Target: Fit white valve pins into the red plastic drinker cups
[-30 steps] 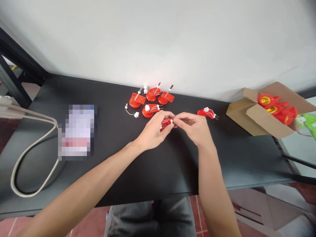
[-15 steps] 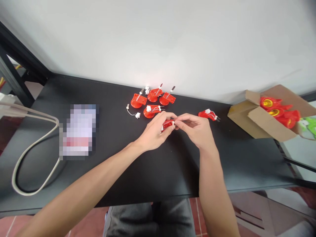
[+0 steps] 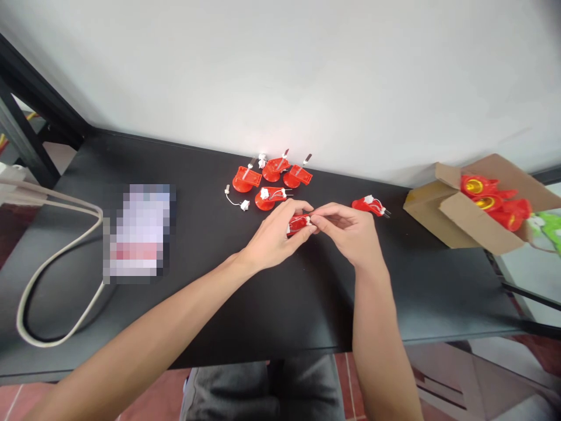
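Observation:
My left hand [image 3: 274,237] is closed around a small red plastic housing [image 3: 298,224], which has a white part and thin white wire inside. At its right end, the thumb and fingers of my right hand [image 3: 348,231] pinch by the white end piece [image 3: 308,220]; the fingertips partly hide it. Just behind my left hand lies another red housing [image 3: 269,197] with white wires and two thin metal prongs. A similar red housing [image 3: 363,204] with prongs lies to the right of my right hand.
Farther back stand red pieces with upright metal blades [image 3: 246,178], beside small white connectors [image 3: 262,161]. A wired white connector [image 3: 245,205] lies left of them. An open cardboard box [image 3: 438,219] holds red and yellow parts. A blurred-out phone-like object [image 3: 140,231] and a looped cable [image 3: 21,304] are at left.
The housing in my hands has turned slightly, so more of its inside and its white end piece shows. Both hands keep nearly the same place.

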A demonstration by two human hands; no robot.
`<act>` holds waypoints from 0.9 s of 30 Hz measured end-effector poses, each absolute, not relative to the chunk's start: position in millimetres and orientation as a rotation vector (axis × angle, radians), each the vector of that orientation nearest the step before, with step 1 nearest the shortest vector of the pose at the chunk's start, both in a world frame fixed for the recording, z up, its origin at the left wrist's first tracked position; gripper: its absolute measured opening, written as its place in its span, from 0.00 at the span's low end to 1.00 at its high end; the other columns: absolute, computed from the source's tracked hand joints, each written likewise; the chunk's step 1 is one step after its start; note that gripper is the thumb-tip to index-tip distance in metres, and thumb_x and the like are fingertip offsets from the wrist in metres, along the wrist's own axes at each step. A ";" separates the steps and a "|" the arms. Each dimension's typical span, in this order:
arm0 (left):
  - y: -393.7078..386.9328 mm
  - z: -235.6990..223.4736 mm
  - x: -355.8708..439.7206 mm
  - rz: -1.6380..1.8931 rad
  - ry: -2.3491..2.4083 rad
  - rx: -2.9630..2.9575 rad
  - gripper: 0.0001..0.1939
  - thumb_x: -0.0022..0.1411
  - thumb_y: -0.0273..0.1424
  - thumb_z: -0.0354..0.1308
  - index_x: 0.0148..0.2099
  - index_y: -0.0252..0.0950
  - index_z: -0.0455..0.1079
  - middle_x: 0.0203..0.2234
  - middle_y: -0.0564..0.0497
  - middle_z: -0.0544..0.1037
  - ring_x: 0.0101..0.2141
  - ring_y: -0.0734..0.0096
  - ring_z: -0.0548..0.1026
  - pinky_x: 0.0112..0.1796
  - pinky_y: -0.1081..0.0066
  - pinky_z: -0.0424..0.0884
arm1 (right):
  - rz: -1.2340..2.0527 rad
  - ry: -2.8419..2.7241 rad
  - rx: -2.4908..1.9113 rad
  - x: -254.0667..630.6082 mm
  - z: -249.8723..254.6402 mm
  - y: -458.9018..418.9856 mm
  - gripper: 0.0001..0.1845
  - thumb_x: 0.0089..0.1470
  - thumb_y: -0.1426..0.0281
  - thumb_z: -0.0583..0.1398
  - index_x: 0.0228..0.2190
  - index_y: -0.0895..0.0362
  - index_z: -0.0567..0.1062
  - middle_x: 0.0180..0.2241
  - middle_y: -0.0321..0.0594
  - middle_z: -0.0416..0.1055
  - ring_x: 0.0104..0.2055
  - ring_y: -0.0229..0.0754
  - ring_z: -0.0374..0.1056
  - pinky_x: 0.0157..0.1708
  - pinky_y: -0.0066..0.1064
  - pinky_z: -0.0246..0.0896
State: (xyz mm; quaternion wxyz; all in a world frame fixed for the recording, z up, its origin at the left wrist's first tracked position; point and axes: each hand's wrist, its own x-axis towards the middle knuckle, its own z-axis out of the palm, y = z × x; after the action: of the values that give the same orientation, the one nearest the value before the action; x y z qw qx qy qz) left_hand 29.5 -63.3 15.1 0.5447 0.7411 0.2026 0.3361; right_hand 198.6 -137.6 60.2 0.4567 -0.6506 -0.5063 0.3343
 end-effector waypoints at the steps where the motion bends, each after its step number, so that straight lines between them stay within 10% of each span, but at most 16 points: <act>1: -63.2 14.9 29.7 0.794 0.479 1.757 0.14 0.70 0.37 0.56 0.54 0.39 0.65 0.42 0.48 0.75 0.45 0.65 0.74 0.47 0.63 0.71 | 0.841 -1.241 -1.602 198.5 60.0 -137.7 0.03 0.54 0.66 0.69 0.31 0.53 0.83 0.32 0.37 0.78 0.32 0.39 0.74 0.35 0.33 0.73; 27: -64.9 15.4 28.1 0.749 0.509 1.793 0.14 0.69 0.36 0.55 0.55 0.40 0.64 0.44 0.47 0.75 0.47 0.63 0.74 0.45 0.64 0.71 | 0.940 -1.158 -1.686 195.4 65.9 -139.1 0.12 0.52 0.59 0.71 0.31 0.55 0.81 0.30 0.38 0.78 0.29 0.39 0.72 0.32 0.34 0.73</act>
State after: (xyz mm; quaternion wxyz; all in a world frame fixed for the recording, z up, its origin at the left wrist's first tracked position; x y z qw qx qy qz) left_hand 28.1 -64.9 15.4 0.5367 0.7530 0.2140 0.3148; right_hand 195.4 -139.1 65.9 0.4304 -0.6760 -0.4644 0.3770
